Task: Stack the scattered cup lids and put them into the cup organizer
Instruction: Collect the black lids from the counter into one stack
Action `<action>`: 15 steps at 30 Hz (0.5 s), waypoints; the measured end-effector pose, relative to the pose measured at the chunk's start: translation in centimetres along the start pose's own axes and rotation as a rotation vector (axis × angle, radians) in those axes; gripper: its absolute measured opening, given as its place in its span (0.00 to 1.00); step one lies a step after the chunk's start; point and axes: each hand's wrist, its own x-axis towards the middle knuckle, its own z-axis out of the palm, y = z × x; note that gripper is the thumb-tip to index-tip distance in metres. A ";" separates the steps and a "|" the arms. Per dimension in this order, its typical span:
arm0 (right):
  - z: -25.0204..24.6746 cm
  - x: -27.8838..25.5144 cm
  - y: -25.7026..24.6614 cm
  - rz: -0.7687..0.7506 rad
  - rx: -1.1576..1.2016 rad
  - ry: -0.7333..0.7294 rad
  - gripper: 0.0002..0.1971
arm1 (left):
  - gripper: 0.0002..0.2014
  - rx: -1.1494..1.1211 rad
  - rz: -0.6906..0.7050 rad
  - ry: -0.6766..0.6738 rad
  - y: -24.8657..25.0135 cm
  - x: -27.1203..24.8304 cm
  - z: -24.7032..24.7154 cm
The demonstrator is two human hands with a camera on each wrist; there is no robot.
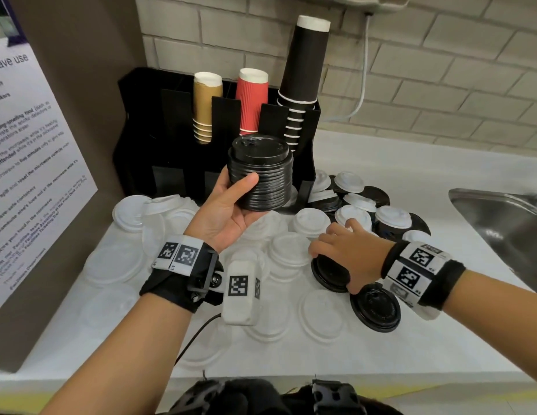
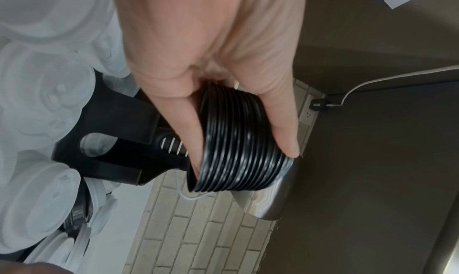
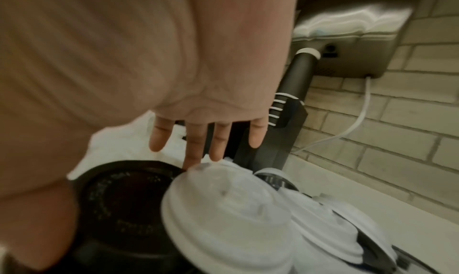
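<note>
My left hand is raised in front of the black cup organizer and grips a tall stack of black lids between thumb and fingers. The left wrist view shows the same stack on its side in that hand. My right hand is palm down with fingers spread over a single black lid on the counter. In the right wrist view its straight fingers reach the far rim of that lid, beside a white lid. Another black lid lies by my right wrist.
Many white lids and clear lids cover the white counter. The organizer holds gold, red and black cup stacks. A steel sink is at the right, a notice-covered panel at the left.
</note>
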 end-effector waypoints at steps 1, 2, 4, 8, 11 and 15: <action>-0.1 -0.1 0.3 -0.007 0.082 0.024 0.42 | 0.19 0.000 0.001 0.000 0.0 0.0 0.0; -0.4 -0.2 0.6 -0.009 0.187 0.050 0.41 | 0.20 -0.001 0.002 0.000 0.1 -0.1 0.0; -1.1 -0.5 1.2 0.000 0.426 0.111 0.39 | 0.20 -0.009 0.004 -0.001 0.1 -0.1 0.0; -2.8 -0.8 2.3 -0.017 0.892 0.296 0.33 | 0.24 -0.014 0.007 -0.021 0.1 -0.3 0.2; -4.4 -0.8 3.2 -0.001 1.103 0.436 0.32 | 0.26 -0.018 0.004 -0.026 0.2 -0.4 0.3; -7.3 -1.2 4.5 0.047 1.268 0.664 0.30 | 0.21 -0.015 0.006 -0.022 0.2 -0.4 0.3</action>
